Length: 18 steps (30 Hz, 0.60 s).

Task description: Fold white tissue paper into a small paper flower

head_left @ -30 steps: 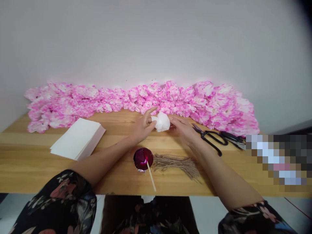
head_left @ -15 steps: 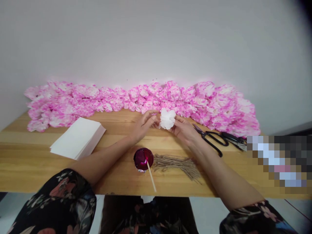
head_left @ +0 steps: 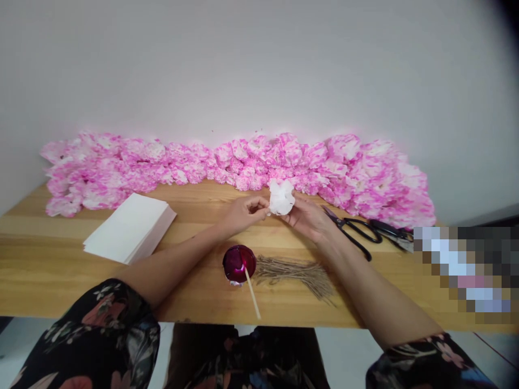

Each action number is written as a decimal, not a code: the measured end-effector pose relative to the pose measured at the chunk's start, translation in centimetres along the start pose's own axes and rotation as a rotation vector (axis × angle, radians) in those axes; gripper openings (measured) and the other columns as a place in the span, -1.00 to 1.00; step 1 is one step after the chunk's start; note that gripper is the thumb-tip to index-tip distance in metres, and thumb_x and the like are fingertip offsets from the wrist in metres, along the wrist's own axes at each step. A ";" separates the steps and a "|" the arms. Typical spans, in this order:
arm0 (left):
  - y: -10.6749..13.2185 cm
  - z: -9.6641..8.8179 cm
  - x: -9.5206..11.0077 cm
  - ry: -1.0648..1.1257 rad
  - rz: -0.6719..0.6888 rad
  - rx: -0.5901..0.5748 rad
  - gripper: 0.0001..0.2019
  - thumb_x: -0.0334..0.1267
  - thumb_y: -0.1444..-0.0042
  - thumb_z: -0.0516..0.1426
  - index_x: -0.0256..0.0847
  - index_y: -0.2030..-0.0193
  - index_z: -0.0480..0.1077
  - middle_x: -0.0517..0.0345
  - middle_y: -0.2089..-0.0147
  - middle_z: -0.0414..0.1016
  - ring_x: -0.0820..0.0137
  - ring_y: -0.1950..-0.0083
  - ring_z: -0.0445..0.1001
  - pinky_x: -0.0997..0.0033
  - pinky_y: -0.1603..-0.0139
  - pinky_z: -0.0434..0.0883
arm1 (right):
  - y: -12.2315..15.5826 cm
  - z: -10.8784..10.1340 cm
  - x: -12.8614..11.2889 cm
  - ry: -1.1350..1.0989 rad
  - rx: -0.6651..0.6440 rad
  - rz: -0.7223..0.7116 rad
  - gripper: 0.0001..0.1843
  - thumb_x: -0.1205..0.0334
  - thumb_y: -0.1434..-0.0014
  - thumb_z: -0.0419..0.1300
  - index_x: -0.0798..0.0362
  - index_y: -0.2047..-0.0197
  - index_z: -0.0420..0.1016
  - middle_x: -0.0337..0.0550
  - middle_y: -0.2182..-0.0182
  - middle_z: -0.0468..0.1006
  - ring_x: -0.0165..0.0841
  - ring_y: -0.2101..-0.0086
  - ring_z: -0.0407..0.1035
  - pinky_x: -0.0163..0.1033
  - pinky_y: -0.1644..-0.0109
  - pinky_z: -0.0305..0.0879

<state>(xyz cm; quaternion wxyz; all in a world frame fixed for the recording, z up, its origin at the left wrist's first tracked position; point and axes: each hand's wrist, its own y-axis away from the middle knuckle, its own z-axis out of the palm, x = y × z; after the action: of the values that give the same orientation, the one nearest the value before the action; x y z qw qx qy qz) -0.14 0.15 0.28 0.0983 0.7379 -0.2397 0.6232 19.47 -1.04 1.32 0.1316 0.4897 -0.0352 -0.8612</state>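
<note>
A small white paper flower (head_left: 281,198) is held up between my hands, above the middle of the table. My right hand (head_left: 307,216) grips it from the right, with the fingers partly hidden behind its petals. My left hand (head_left: 244,215) pinches at the flower's lower left edge with thumb and forefinger. Nearer to me stands a small bowl of dark magenta dye (head_left: 239,263), and a thin wooden stick (head_left: 253,296) leans out of it. A bundle of thin brown stems (head_left: 298,273) lies to the right of the bowl.
Pink and white paper flowers (head_left: 109,167) line the table's back edge along the wall. A stack of white paper (head_left: 128,224) lies on the left. Black-handled scissors (head_left: 352,231) and another dark-handled tool (head_left: 391,232) lie at the right, beside a pixelated area.
The white flower has turned and shifted slightly right. My left fingers have moved down from its side and now pinch at its lower left edge.
</note>
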 end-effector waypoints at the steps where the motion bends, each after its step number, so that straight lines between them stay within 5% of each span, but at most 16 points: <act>1: 0.0 0.0 0.1 0.012 0.000 -0.006 -0.82 -0.18 -0.10 0.19 -0.28 0.29 0.44 0.20 0.39 0.44 0.52 0.39 0.35 0.49 0.30 0.30 | 0.0 -0.1 0.0 -0.008 0.001 -0.001 -0.77 0.25 -0.01 0.44 0.02 0.23 0.58 -0.17 0.28 0.62 -0.38 0.30 0.47 -0.30 0.24 0.49; 18: -0.1 0.1 -0.5 0.105 0.058 -0.010 -0.77 -0.10 -0.17 0.18 -0.26 0.28 0.38 0.23 0.45 0.45 0.53 0.42 0.40 0.51 0.32 0.32 | -0.3 -0.2 0.9 0.075 -0.017 0.029 -0.71 0.11 0.05 0.48 0.01 0.28 0.57 -0.13 0.32 0.64 -0.33 0.33 0.47 -0.24 0.27 0.51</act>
<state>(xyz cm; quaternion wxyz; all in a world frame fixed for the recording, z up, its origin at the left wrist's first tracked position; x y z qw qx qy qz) -0.08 0.32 -0.23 0.0962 0.6966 -0.2585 0.6623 19.13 -1.00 0.44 0.1494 0.5199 -0.0297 -0.8405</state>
